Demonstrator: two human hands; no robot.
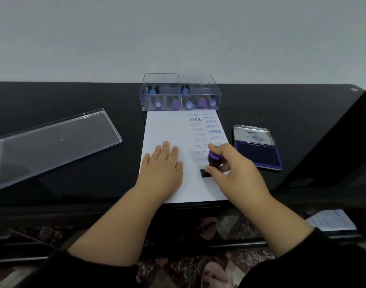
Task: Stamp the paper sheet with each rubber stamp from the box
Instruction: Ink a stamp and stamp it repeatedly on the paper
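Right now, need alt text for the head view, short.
The right hand presses a purple-handled rubber stamp onto a white paper sheet already marked AIR MAIL, FRAGILE and SAMPLE, while the left hand lies flat on the sheet. Behind is a clear box of stamps; right, an open ink pad; left, the clear lid.

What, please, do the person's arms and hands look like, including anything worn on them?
Both hands, left and right, are bare: no gloves, and no rings or watch show. The forearms are bare as well. Dark sleeves, left and right, are pushed up toward the elbows. No markings show on them.
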